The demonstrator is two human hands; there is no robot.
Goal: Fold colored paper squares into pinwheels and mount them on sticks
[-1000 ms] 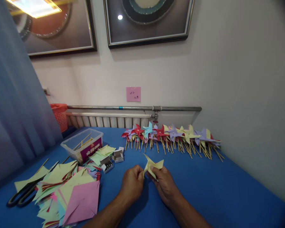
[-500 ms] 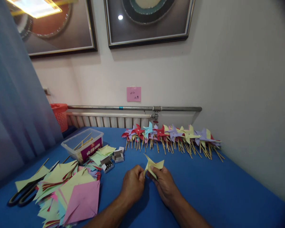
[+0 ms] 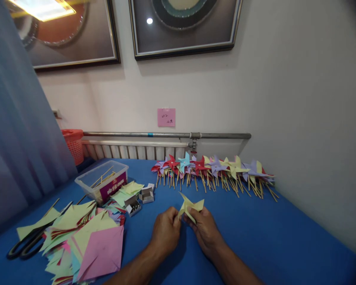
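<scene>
Both my hands meet just above the blue table (image 3: 255, 233), pinching one pale yellow folded paper piece (image 3: 191, 206) whose flaps stick up. My left hand (image 3: 165, 231) grips its left side with thumb and fingers. My right hand (image 3: 206, 231) holds its right side from below. A heap of cut coloured paper squares (image 3: 86, 237), with a pink sheet on top, lies to the left of my left forearm.
A row of finished paper pinwheels on sticks (image 3: 213, 170) lies along the far wall. A clear plastic box of wooden sticks (image 3: 102, 182), two small open pin boxes (image 3: 139, 200) and black-handled scissors (image 3: 26, 241) lie at left. A radiator pipe (image 3: 166, 135) and orange basket (image 3: 74, 144) stand behind.
</scene>
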